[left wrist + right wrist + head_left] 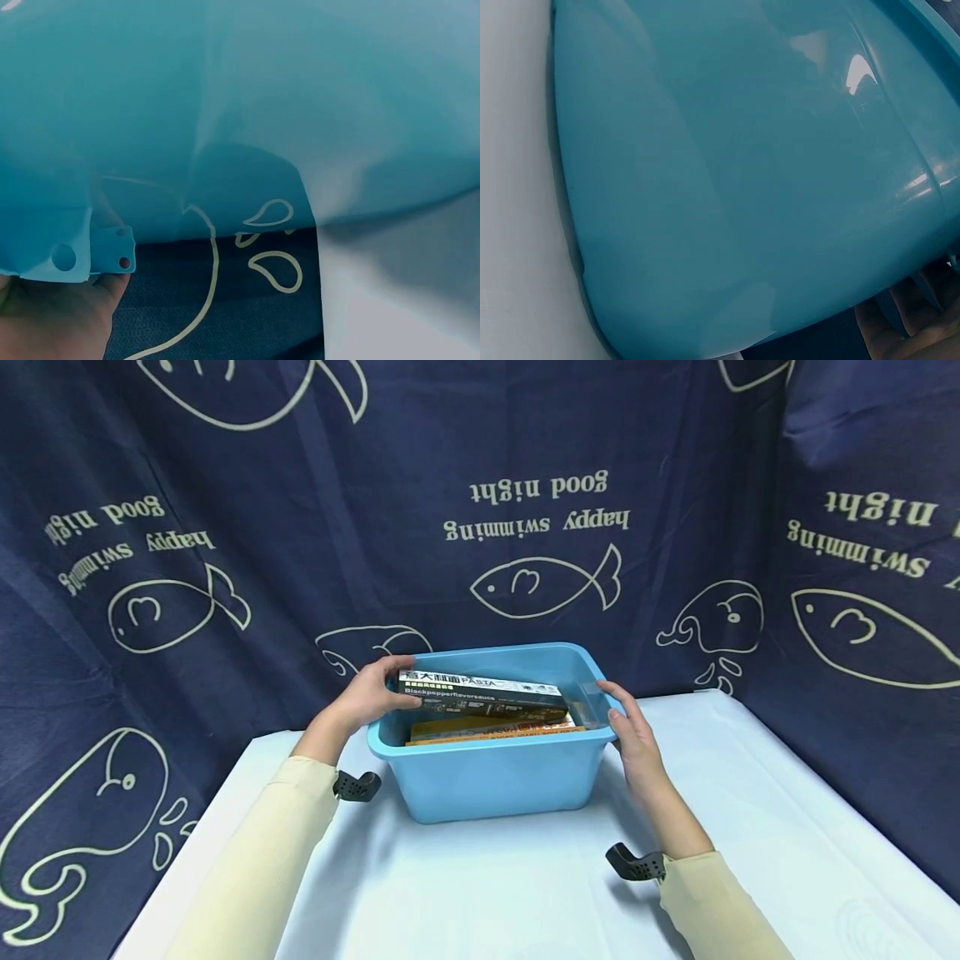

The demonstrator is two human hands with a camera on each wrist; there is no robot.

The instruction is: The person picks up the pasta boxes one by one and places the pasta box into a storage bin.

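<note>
A light-blue plastic bin (495, 777) stands on the white table. My left hand (367, 693) grips its left rim, thumb reaching inside across the end of a black-and-white pasta box (487, 693). In the left wrist view, the fingers (112, 289) curl up beneath the bin's holed rim tab (45, 259). On the opposite side my right hand (633, 735) holds the right rim, thumb at its front corner. The right wrist view has the bin's side wall (742, 172) filling most of it, with fingers (907, 307) under the rim. The pasta box lies tilted over orange-and-yellow boxes (487, 732).
The white tablecloth (465, 893) spreads in front of and beside the bin. A dark-blue curtain (420, 527) printed with fish and whales hangs close behind the bin and along both sides. Each wrist wears a black strap mount (356, 786).
</note>
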